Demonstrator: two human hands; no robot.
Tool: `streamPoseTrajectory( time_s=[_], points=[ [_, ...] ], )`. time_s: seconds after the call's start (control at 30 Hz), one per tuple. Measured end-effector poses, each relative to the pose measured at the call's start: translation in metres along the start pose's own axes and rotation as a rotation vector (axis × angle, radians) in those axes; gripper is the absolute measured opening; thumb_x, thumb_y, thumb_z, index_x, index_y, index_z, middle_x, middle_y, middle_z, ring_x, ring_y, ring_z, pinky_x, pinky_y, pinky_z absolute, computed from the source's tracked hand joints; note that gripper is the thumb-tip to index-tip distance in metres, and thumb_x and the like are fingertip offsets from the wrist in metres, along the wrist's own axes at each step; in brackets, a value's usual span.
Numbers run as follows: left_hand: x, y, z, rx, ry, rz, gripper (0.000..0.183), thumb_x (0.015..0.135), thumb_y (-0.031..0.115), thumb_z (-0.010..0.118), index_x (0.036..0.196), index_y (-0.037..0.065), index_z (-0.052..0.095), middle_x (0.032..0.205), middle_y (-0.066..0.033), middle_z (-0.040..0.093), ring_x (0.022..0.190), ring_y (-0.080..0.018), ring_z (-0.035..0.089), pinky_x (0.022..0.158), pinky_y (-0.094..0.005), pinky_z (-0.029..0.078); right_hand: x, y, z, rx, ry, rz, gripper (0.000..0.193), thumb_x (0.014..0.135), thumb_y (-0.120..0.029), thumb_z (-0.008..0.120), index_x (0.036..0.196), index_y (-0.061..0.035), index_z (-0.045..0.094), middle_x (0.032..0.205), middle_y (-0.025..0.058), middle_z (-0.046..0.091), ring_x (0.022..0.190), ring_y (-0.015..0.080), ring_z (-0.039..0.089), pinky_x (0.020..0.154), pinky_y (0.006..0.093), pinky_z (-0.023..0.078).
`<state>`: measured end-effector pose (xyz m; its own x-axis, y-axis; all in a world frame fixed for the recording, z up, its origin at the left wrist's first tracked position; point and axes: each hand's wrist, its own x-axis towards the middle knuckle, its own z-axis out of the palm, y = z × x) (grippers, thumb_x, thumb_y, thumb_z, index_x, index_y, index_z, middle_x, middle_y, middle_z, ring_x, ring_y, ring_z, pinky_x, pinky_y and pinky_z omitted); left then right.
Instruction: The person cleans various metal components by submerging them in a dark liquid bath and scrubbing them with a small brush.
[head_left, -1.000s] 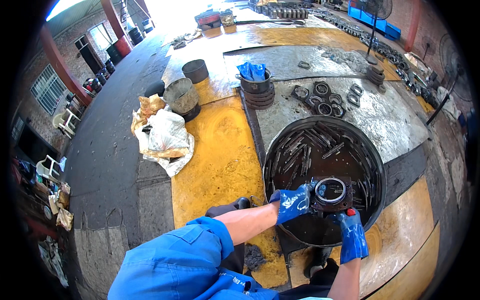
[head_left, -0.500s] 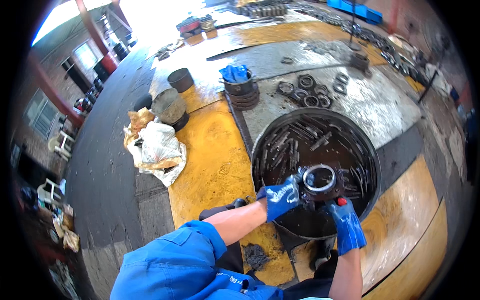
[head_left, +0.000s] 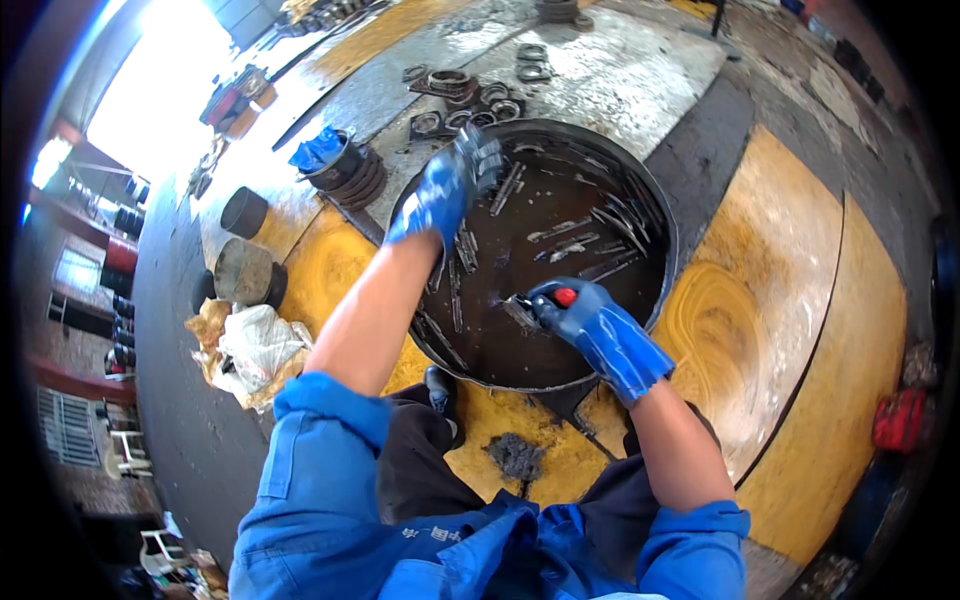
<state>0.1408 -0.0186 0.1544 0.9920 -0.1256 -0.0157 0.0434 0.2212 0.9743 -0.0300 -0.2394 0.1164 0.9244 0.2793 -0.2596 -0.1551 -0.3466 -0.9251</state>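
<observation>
A wide round basin (head_left: 672, 262) of dark liquid stands in front of me, with several thin dark metal strips (head_left: 590, 243) lying in it. My left hand (head_left: 450, 185), in an oily blue glove, is over the basin's far left rim. Its fingers are stretched out, somewhat blurred, with nothing seen in them. My right hand (head_left: 580, 308), also gloved, is closed round a red-ended tool that looks like a brush (head_left: 520, 314), its dark head low over the liquid. Beyond the left hand, a ring-shaped flanged metal part (head_left: 448, 80) rests on a group of similar rings (head_left: 500, 104).
A pot with blue plastic (head_left: 320, 155) stands on stacked rings at the left. Further left are two metal cans (head_left: 243, 270) and a white bag (head_left: 265, 345). Yellow boards (head_left: 720, 320) cover the floor, and a dark clump (head_left: 515, 455) lies between my feet.
The ringed metal part that was between both hands over the basin is out of them. My left hand has moved far and left, while the right stays over the basin. The view has turned.
</observation>
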Motion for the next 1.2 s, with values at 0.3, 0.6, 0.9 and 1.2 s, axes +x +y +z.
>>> streamPoseTrajectory(
  time_s=[0.3, 0.6, 0.9, 1.2],
  points=[
    [-0.095, -0.196, -0.045, 0.714, -0.176, -0.313, 0.063, 0.092, 0.038, 0.079, 0.138, -0.001, 0.062, 0.13, -0.0184, 0.071, 0.117, -0.0251, 0.069, 0.102, -0.0368, 0.052, -0.01, -0.005, 0.001, -0.628, -0.058, -0.01, 0.027, 0.09, -0.032, 0.068, 0.114, -0.02, 0.075, 0.107, 0.0144, 0.075, 0.1, 0.0379, 0.07, 0.087, 0.0466, 0.057],
    [-0.086, -0.146, 0.037, 1.002, -0.247, -0.36, 0.066, 0.09, 0.036, 0.08, 0.138, -0.005, 0.059, 0.129, -0.0231, 0.07, 0.12, -0.0316, 0.068, 0.105, -0.0383, 0.052, -0.011, 0.003, -0.025, -0.76, -0.187, 0.155, 0.026, 0.09, -0.025, 0.064, 0.112, -0.0161, 0.074, 0.107, 0.0171, 0.074, 0.1, 0.0396, 0.07, 0.085, 0.0467, 0.057],
    [-0.066, -0.157, 0.083, 0.988, -0.528, -0.3, 0.052, 0.089, 0.04, 0.077, 0.123, 0.002, 0.071, 0.114, -0.0231, 0.074, 0.105, -0.0358, 0.071, 0.093, -0.0426, 0.054, -0.025, 0.039, -0.01, -0.872, -0.237, -0.167, 0.019, 0.076, -0.011, 0.073, 0.092, -0.0007, 0.076, 0.088, 0.0241, 0.074, 0.083, 0.0387, 0.075, 0.07, 0.043, 0.06],
    [-0.074, -0.147, 0.107, 1.205, -0.613, -0.247, 0.058, 0.085, 0.041, 0.08, 0.128, 0.003, 0.069, 0.117, -0.0233, 0.073, 0.109, -0.0363, 0.071, 0.096, -0.044, 0.054, -0.019, 0.037, -0.004, -0.844, -0.238, -0.159, 0.016, 0.078, -0.01, 0.072, 0.091, -0.0009, 0.075, 0.089, 0.0247, 0.072, 0.084, 0.0402, 0.073, 0.07, 0.0442, 0.057]
  ],
)
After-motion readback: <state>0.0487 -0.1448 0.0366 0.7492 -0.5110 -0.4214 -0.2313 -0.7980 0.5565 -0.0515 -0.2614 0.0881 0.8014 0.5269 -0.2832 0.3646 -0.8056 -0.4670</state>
